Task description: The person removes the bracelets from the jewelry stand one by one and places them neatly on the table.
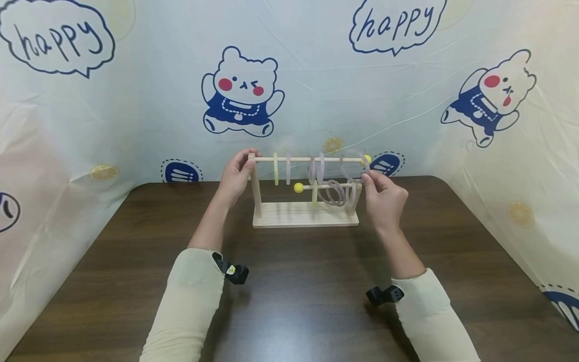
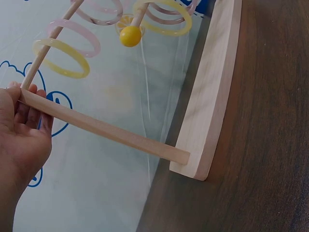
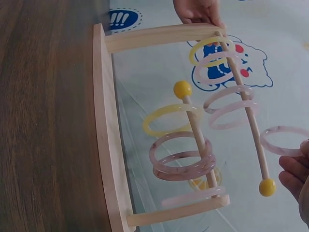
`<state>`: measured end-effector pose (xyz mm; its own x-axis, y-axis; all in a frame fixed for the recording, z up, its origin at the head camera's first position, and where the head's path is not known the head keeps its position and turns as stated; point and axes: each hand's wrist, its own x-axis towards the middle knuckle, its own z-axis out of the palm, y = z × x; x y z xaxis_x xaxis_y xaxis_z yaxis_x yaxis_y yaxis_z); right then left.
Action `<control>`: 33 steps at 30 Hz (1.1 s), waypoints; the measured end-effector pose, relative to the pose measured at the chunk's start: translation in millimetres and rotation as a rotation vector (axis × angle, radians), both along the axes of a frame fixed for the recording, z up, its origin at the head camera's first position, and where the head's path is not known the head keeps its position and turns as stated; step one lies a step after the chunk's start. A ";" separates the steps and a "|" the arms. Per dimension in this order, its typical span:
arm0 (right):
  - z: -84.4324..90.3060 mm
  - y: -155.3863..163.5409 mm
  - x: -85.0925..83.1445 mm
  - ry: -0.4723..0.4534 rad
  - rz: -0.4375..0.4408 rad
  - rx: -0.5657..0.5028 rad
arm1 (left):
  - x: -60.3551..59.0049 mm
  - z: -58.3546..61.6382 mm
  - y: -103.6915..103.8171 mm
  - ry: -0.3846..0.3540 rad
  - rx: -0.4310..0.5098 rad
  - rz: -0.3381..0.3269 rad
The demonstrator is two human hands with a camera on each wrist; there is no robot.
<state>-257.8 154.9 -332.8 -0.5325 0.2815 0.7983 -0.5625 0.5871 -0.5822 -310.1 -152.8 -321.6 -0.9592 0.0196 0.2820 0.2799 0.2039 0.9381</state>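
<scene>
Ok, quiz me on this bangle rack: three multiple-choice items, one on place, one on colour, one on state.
1. Where does the left hand grip the wooden rack?
A. base
B. top of the left post
C. lower rod

2. What colour are the rod-end balls?
A. yellow
B. blue
C. red

3. What does the right hand hold?
A. nothing
B. a ball
C. a pink bangle

Key: 1 B, fingers wrap the post top; 2 A, both balls yellow; 3 C, fingers pinch the bangle near the top rod's free end.
</scene>
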 end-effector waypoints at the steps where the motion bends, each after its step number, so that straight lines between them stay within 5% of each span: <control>1: -0.1 -0.4 -0.1 0.004 0.004 0.000 | 0.0 0.1 0.0 0.000 0.000 0.000; 19: -3.4 -8.0 1.3 0.014 0.080 -0.059 | 0.7 -0.7 -0.4 0.000 -0.018 0.001; 29: 17.7 -26.9 24.3 0.046 0.108 -0.047 | 1.1 0.3 0.5 -0.008 -0.010 -0.003; 33: 10.2 -25.5 16.7 0.051 0.138 -0.035 | 1.1 0.5 0.1 -0.008 -0.018 -0.002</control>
<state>-241.1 129.4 -322.6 -0.5268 0.2367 0.8164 -0.6661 0.4817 -0.5694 -308.9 -152.6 -321.1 -0.9615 0.0265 0.2735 0.2725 0.2198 0.9367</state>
